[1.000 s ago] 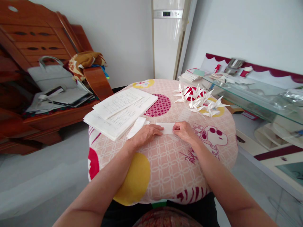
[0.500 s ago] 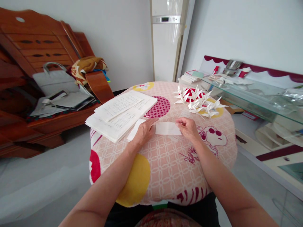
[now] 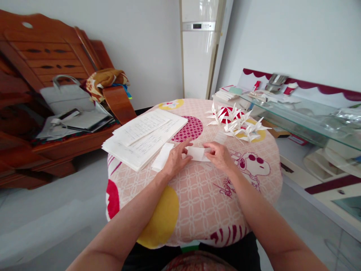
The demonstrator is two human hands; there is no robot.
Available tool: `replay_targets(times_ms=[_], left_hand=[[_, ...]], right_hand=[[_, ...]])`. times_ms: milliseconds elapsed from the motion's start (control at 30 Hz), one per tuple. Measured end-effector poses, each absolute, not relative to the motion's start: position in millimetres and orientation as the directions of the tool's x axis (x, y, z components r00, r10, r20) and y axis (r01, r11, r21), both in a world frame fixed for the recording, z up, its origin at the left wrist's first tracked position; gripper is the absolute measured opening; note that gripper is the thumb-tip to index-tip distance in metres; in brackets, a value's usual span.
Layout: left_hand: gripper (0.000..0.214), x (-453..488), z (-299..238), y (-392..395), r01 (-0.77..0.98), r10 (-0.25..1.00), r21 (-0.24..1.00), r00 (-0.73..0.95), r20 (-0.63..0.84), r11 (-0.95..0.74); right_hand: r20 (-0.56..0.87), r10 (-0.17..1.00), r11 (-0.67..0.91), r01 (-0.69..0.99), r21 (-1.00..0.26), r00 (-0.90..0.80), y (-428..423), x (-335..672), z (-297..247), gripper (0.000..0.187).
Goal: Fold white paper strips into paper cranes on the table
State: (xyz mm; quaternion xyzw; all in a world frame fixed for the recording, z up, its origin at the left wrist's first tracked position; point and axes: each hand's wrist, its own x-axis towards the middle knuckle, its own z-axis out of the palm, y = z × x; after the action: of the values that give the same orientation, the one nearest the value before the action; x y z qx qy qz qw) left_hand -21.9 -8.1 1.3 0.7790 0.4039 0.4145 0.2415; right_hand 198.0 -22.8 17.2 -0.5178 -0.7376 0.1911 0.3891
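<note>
Desk point(image 3: 200, 205) carries papers point(image 3: 145, 137), with folded birds point(image 3: 235, 124) to the papers' right. Also right of the papers — left hand point(image 3: 175, 159) and right hand point(image 3: 222, 155), fingers bent about opposite ends of one white slip point(image 3: 196, 153); whether either grips, I can't tell.

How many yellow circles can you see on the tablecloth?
3: one yellow circle at the far edge behind the paper stack, another partly hidden by the paper cranes, and a third beside the left forearm. More may be hidden.
</note>
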Motion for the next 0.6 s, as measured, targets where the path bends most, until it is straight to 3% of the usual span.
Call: replay_targets(times_ms=[167,400,600], left_hand=[[0.063,-23.0,8.9,-14.6,0.420,0.745,0.616,0.395,0.537,-0.667],[0.027,-26.3,4.1,-10.9,0.465,0.673,0.494,0.409,0.616,-0.735],[0.035,-29.8,6.9,-7.9,0.550,0.698,0.477,0.312,0.645,-0.686]], right_hand=[[0.495,0.852,0.487,0.600,-0.635,-0.169,-26.0,195.9,19.4,0.016],[0.632,0.767,0.590,0.502,-0.632,-0.107,-28.2,197.6,21.4,0.015],[0.570,0.821,0.535,0.371,-0.759,-0.015,-26.5,199.0,21.6,0.011]])
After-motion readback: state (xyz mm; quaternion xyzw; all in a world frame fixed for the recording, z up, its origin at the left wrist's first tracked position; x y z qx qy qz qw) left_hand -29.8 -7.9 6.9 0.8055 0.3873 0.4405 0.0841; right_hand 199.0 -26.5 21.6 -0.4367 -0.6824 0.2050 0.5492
